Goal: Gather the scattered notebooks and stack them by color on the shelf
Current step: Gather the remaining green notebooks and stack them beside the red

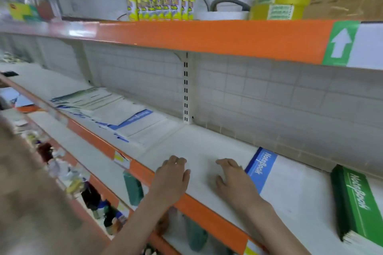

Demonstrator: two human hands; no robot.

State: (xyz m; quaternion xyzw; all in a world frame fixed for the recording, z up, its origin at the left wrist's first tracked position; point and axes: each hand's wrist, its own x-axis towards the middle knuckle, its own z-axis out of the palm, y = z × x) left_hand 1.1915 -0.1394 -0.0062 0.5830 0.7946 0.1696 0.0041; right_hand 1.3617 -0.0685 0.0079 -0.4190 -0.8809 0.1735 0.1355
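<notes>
Both hands, left and right, rest released beside the blue notebook.

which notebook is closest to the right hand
The blue notebook, lying flat on the shelf right beside the right hand. The green notebook stack sits further right, and the scattered notebooks lie far to the left.

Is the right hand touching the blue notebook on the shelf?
Touching. In the head view the right hand lies on the left edge of the blue notebook, overlapping its blue band; the left hand rests on the bare shelf.
</notes>
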